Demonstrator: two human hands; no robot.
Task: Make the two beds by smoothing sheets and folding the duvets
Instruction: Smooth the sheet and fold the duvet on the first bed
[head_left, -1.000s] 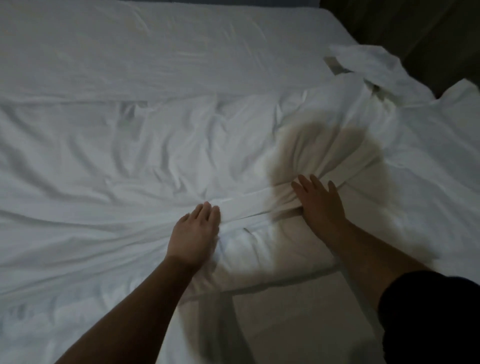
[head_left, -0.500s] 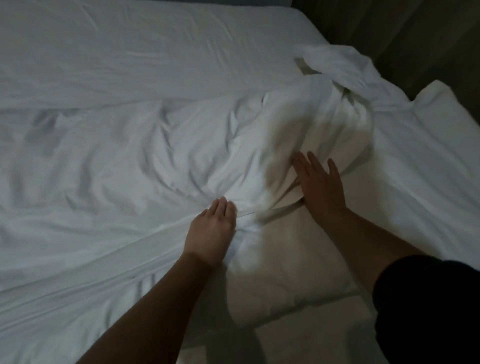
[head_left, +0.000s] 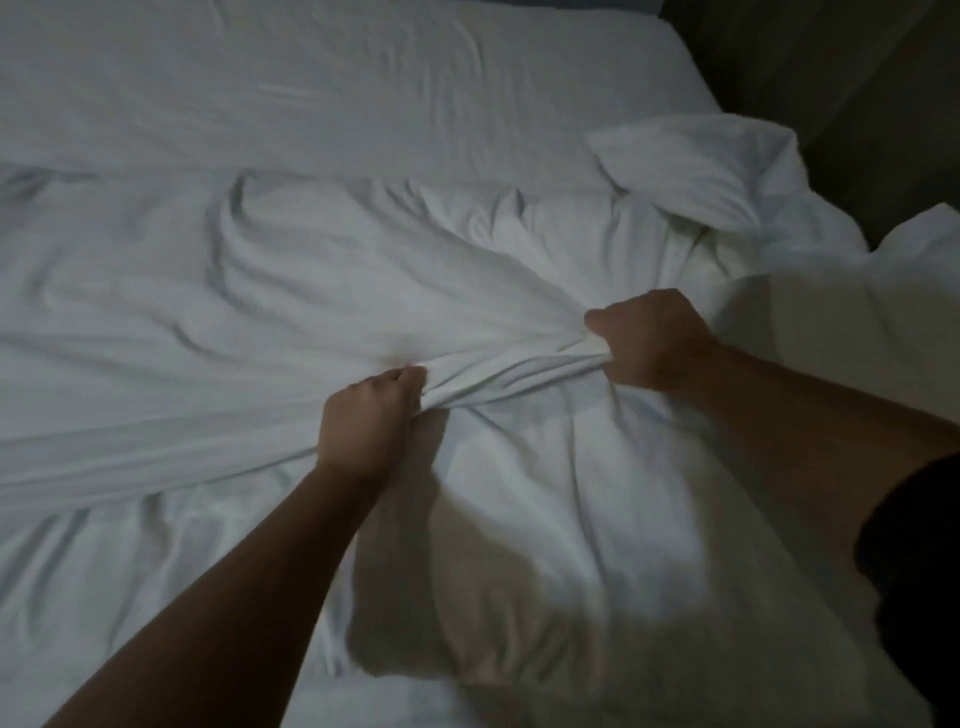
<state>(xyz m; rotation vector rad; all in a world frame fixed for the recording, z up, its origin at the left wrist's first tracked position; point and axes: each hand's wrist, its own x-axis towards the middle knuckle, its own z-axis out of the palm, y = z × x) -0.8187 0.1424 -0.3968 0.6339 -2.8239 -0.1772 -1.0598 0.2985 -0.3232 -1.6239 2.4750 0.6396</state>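
Observation:
A crumpled white duvet (head_left: 363, 291) lies across the middle of the bed, over a smooth white sheet (head_left: 337, 88) that shows at the far side. My left hand (head_left: 369, 421) grips a bunched fold of the duvet at the centre. My right hand (head_left: 649, 343) grips the same fold a little further right, and the cloth is pulled taut between the two fists. Below my hands the duvet puffs up in a thick roll (head_left: 545, 545). A loose corner of the duvet (head_left: 691, 166) is flipped up at the far right.
The bed's right edge meets a dark wall and floor (head_left: 857, 78) at the upper right. More white bedding (head_left: 914, 322) spreads out at the right. My dark sleeve (head_left: 914, 561) shows at the right border.
Both hands lay flat on the duvet edge before; now their fingers have curled and gathered the cloth into a bunched fold. The duvet has bunched up further toward the far side.

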